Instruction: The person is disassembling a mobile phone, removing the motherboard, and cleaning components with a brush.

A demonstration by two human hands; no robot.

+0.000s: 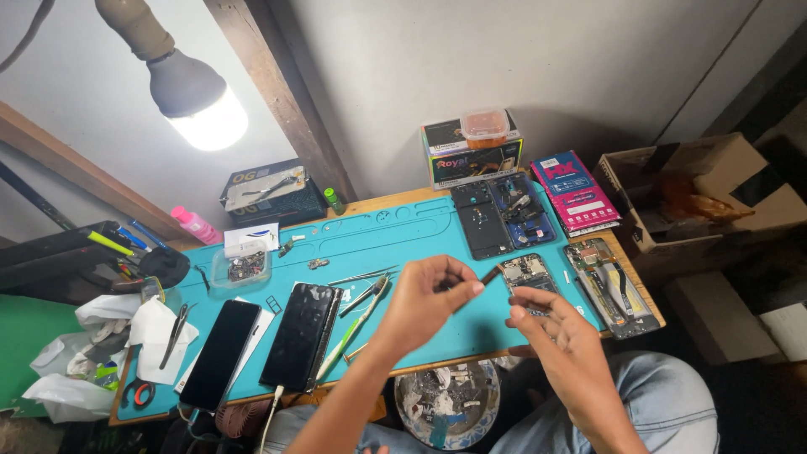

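My left hand (429, 298) is raised over the teal work mat (395, 240) and pinches a thin dark strip (490, 274) between thumb and fingertips. My right hand (551, 328) hovers just right of it, fingers loosely curled, with its fingertips near an opened phone body (528, 271) showing its circuit board. I cannot see anything held in the right hand. To the left lie a black phone (220, 353) and a dark phone screen (301, 336), with tweezers (363, 296) and a green-tipped tool (353, 329) beside them.
Two opened phone shells (500, 214) lie at the mat's back, another phone frame (607, 286) at the right edge. A small clear box of parts (242, 267), cardboard boxes (706, 189), a pink packet (576, 192), a lit bulb (197, 101) and a bowl of scraps (445, 408) surround the mat.
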